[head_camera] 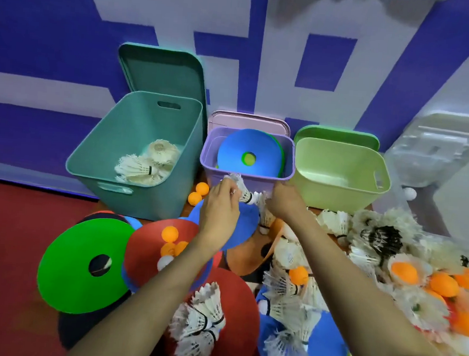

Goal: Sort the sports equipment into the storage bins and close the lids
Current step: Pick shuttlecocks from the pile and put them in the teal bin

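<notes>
Head view: left hand [221, 202] pinches the feathers of a shuttlecock [243, 191] just before the purple bin [255, 181]. The right hand [282, 202] curls at its cork end, though I cannot tell its grip. Three coloured bins stand open: teal bin [153, 196], purple, green bin [336, 194]. Two orange balls [198, 193] lie between teal and purple.

1 head-worn wide-angle view: looks forward-down, close, toward teal bin [141, 201] at wall [56, 37].
</notes>
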`<state>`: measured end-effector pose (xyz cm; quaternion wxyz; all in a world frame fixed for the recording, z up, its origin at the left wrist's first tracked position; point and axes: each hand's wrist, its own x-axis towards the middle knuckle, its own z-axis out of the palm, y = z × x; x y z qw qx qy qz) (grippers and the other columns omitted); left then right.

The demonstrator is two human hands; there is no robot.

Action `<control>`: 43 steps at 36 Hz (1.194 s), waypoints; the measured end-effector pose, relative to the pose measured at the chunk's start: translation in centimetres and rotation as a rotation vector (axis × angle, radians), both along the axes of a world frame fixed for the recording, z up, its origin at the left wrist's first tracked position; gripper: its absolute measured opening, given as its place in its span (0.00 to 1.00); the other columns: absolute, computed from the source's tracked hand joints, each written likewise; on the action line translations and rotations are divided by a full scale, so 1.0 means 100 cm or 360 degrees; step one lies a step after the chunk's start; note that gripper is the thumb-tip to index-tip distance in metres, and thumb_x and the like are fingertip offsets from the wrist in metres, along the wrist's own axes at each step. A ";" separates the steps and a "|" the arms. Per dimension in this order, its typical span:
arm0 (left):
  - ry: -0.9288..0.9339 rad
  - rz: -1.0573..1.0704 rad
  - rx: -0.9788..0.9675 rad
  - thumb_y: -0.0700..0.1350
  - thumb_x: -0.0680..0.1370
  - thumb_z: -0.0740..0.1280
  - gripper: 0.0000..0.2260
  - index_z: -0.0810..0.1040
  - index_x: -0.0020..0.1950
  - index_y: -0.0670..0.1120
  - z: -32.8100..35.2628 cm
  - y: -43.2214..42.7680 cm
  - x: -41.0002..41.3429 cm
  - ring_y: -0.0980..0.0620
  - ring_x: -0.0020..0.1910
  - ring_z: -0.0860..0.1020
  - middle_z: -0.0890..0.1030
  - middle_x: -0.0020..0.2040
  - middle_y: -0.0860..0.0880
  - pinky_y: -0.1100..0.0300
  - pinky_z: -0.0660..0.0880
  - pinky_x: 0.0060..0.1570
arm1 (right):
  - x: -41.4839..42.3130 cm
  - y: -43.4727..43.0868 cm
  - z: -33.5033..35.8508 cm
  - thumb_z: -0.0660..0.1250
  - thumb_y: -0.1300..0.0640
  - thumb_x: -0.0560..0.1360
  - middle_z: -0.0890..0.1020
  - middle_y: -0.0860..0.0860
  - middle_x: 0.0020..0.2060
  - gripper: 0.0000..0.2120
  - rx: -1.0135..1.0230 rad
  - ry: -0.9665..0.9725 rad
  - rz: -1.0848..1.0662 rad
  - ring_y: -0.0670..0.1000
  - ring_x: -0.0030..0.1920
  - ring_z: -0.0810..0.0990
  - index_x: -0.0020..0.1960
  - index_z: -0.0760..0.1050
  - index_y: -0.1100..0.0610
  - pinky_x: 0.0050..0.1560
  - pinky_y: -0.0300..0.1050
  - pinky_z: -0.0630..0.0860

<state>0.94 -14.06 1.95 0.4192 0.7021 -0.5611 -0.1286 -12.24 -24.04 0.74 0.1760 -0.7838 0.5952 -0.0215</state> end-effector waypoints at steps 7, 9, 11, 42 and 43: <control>-0.0072 -0.0083 0.0166 0.39 0.80 0.59 0.04 0.71 0.47 0.39 -0.013 -0.012 -0.002 0.38 0.44 0.74 0.77 0.44 0.40 0.42 0.69 0.41 | 0.006 -0.005 -0.016 0.58 0.63 0.75 0.77 0.60 0.55 0.09 0.0014 0.0198 -0.0090 0.61 0.56 0.76 0.54 0.74 0.62 0.47 0.48 0.73; -0.0105 -0.0089 0.0173 0.38 0.79 0.59 0.04 0.71 0.46 0.38 -0.015 -0.014 -0.006 0.38 0.43 0.74 0.77 0.43 0.39 0.43 0.68 0.40 | 0.003 -0.002 -0.016 0.59 0.64 0.74 0.80 0.60 0.49 0.08 -0.0045 0.0139 -0.0096 0.61 0.52 0.77 0.48 0.76 0.62 0.43 0.47 0.71; -0.0139 -0.0072 0.0143 0.38 0.79 0.60 0.05 0.71 0.45 0.38 -0.017 -0.015 -0.009 0.38 0.43 0.74 0.77 0.43 0.39 0.43 0.69 0.39 | -0.002 0.003 -0.010 0.61 0.63 0.74 0.80 0.59 0.46 0.07 -0.0139 0.0030 -0.0097 0.61 0.50 0.77 0.46 0.77 0.62 0.41 0.45 0.69; -0.0465 0.0598 0.0071 0.41 0.80 0.60 0.04 0.73 0.48 0.41 0.037 -0.080 0.212 0.44 0.51 0.72 0.78 0.48 0.43 0.55 0.64 0.41 | 0.235 -0.069 0.081 0.59 0.64 0.76 0.78 0.59 0.50 0.12 -0.0618 -0.0268 0.0583 0.60 0.54 0.74 0.54 0.78 0.62 0.47 0.48 0.69; -0.0441 0.0605 0.0057 0.41 0.80 0.60 0.05 0.73 0.49 0.41 0.038 -0.084 0.215 0.44 0.51 0.72 0.78 0.48 0.43 0.56 0.63 0.40 | 0.240 -0.071 0.077 0.58 0.66 0.75 0.78 0.60 0.51 0.11 -0.0584 -0.0218 0.0569 0.60 0.54 0.75 0.53 0.77 0.63 0.46 0.47 0.70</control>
